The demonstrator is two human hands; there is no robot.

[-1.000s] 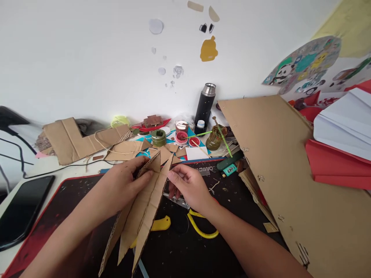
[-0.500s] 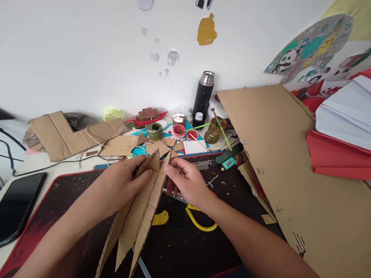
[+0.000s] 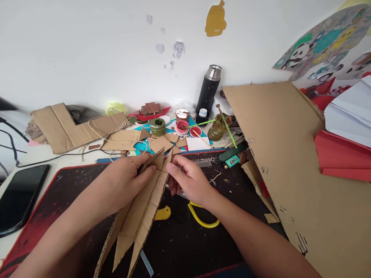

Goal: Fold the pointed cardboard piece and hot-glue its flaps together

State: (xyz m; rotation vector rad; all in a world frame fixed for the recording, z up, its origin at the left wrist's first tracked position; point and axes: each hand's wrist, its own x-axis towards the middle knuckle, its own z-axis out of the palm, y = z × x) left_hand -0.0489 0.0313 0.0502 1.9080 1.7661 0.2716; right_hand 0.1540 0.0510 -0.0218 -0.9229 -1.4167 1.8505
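A folded piece of cardboard (image 3: 142, 204) with pointed ends and long creases is held up between both hands above the dark mat. My left hand (image 3: 127, 181) grips its left side near the upper tip, thumb on the inner face. My right hand (image 3: 185, 177) pinches the right flap near its upper point between thumb and fingers. Beneath the right wrist lies a yellow loop handle (image 3: 204, 222), apparently of scissors, partly covered by the hand. A yellow handle (image 3: 164, 213) shows just right of the cardboard. Below it, a pale strip (image 3: 147, 263) rests on the mat.
At the back stand a green paint jar (image 3: 157, 127), a pink paint jar (image 3: 182, 127) and a black thermos (image 3: 208, 90). A large cardboard sheet (image 3: 278, 146) leans at the right. A phone (image 3: 23, 197) lies left; cardboard scraps (image 3: 58, 131) lie behind it.
The whole view has shifted slightly, with the background moving right and a little up. Both hands keep their hold on the cardboard; its flaps have come slightly closer together at the top.
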